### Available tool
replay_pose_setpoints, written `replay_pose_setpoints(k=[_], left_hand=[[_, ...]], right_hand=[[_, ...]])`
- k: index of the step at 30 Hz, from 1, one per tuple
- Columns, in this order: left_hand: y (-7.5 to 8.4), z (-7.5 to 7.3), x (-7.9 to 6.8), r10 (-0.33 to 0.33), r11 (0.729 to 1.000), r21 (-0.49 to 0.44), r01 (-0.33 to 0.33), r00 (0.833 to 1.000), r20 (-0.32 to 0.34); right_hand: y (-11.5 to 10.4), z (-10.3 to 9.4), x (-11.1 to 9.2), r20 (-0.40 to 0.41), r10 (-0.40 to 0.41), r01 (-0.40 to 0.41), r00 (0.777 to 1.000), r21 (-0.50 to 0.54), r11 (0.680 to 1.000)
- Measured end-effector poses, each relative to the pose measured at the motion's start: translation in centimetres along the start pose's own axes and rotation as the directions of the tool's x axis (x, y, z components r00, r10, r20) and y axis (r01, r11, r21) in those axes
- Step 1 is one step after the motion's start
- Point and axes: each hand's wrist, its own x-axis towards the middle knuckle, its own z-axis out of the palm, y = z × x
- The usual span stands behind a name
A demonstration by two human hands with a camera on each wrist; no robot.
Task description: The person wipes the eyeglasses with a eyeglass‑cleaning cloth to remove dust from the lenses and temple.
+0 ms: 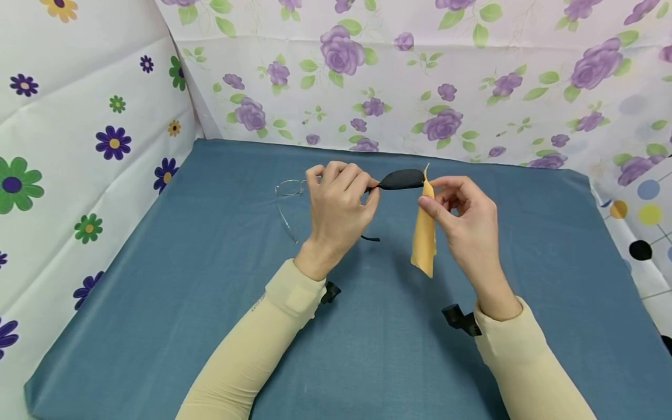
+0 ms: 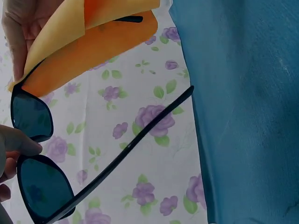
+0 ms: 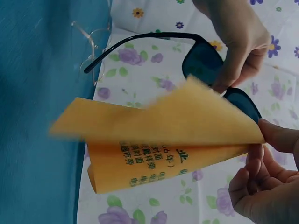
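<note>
A pair of black sunglasses with dark lenses [image 1: 401,179] is held up above the table. My left hand [image 1: 338,201] pinches them at the bridge, thumb and finger between the two lenses. At their right end, my right hand [image 1: 467,210] pinches a yellow-orange cloth [image 1: 424,239] printed with dark characters against the hinge. The folded cloth hangs down around the right temple arm, whose black tip [image 2: 131,19] shows between the layers in the left wrist view. Sticking out free is the other temple arm [image 2: 135,140].
Thin wire-framed eyeglasses [image 1: 286,221] lie on the blue tabletop [image 1: 367,350] behind and left of my left hand. White floral sheets [image 1: 294,87] stand along the back and left edges. Small black wrist cameras [image 1: 462,319] sit at both cuffs.
</note>
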Motion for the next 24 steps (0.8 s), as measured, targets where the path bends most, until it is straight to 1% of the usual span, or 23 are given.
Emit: replay_pose_setpoints(k=[2,4,6,8,10,13,16,18,20,24], left_hand=[[0.2,0.0,0.0,0.017,1.0,0.009,-0.017,1.0,-0.001],[0.3,0.0,0.0,0.031,0.999,0.011,-0.031,1.0,0.005],[0.3,-0.1,0.1,0.034,0.999,0.005,-0.035,0.999,0.023],[0.4,-0.2,0.1,0.03,1.0,-0.009,-0.03,0.998,0.058],[0.4,-0.3,0.2,0.018,1.0,-0.019,-0.016,0.994,0.105],[0.6,-0.6,0.3,-0.001,1.0,-0.022,0.005,0.984,0.18],[0.8,-0.9,0.4,-0.004,1.0,0.0,0.004,0.974,0.226],[0.9,-0.9,0.4,0.009,1.0,0.017,-0.013,0.971,0.239],[0.9,-0.9,0.4,0.025,0.999,0.026,-0.033,0.971,0.237],[1.1,-0.7,0.3,0.043,0.999,0.02,-0.048,0.979,0.2]], right_hand=[[0.2,0.1,0.0,-0.017,-0.036,0.035,0.999,-0.06,0.998],[0.4,0.3,-0.1,-0.037,-0.098,0.093,0.995,-0.123,0.988],[0.5,0.4,-0.1,-0.06,-0.167,0.154,0.984,-0.177,0.972],[0.6,0.5,0.0,-0.068,-0.229,0.208,0.971,-0.224,0.952],[0.7,0.5,0.0,-0.078,-0.268,0.242,0.96,-0.25,0.938],[0.7,0.5,0.0,-0.069,-0.31,0.277,0.948,-0.298,0.914],[0.6,0.6,0.0,-0.047,-0.342,0.305,0.939,-0.35,0.886],[0.6,0.7,0.0,-0.029,-0.366,0.329,0.93,-0.38,0.865],[0.6,0.8,0.0,-0.023,-0.39,0.349,0.921,-0.401,0.847],[0.8,1.0,-0.1,-0.038,-0.417,0.363,0.908,-0.425,0.829]])
